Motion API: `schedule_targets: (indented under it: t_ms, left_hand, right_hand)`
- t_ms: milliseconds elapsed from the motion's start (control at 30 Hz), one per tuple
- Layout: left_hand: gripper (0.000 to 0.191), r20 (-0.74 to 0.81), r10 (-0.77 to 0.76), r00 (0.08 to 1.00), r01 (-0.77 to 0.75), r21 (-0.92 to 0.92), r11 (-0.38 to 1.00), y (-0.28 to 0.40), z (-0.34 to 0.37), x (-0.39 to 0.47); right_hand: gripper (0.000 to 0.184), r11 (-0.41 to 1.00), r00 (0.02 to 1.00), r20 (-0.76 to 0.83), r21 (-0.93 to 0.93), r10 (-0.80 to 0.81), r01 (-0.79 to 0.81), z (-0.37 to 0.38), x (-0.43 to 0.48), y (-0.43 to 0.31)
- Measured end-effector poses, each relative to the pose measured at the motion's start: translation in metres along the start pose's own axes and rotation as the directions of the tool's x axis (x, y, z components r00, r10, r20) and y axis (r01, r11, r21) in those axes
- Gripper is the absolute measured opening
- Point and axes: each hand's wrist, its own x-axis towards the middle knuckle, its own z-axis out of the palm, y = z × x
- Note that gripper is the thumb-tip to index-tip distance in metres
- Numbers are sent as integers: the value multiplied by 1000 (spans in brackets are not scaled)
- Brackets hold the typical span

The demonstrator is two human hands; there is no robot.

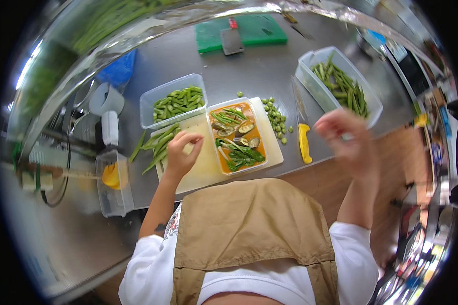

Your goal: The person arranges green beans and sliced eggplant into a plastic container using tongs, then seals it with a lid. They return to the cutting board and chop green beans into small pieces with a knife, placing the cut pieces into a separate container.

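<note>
My left hand (184, 152) is raised over the white cutting board (192, 179), beside whole green pods (162, 145), its fingers curled; whether it holds anything small is unclear. Blurred, my right hand (341, 139) hovers right of a yellow-handled knife (304, 143), near the near end of a plastic tub of green pods (351, 91). On the board rests a plastic container of orange stew (223, 152) topped with eggplant slices, long beans and leafy greens. Small round cut green pieces (275, 118) lie to its right. A second tub holds cut green pods (179, 103).
At the back of the metal table (168, 57), a cleaver (232, 41) lies on a green cutting board (265, 32). A clear bin with a yellow item (112, 175) stands at the left edge. A blue plastic bag (118, 70) and white cup (106, 100) are at the left.
</note>
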Motion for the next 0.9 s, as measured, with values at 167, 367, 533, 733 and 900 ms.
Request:
schedule_targets:
  t_ms: [167, 367, 533, 733, 900]
  left_hand:
    - [16, 237, 292, 927, -353, 282, 892, -55, 67, 87]
    - [21, 683, 87, 726, -456, 382, 803, -76, 100, 147]
    - [32, 653, -25, 757, -217, 287, 933, -63, 135, 153]
    - [30, 600, -344, 722, 78, 424, 903, -69, 164, 177]
    - [20, 510, -85, 856, -239, 535, 810, -109, 138, 200]
  right_hand:
    - [23, 775, 686, 491, 34, 536, -631, 137, -93, 73]
    - [36, 516, 680, 321, 466, 659, -719, 252, -116, 77]
    - [37, 464, 640, 251, 508, 726, -725, 261, -103, 62]
    - [33, 460, 679, 199, 600, 707, -654, 268, -106, 61]
    - [33, 338, 587, 204, 652, 784, -678, 265, -106, 62]
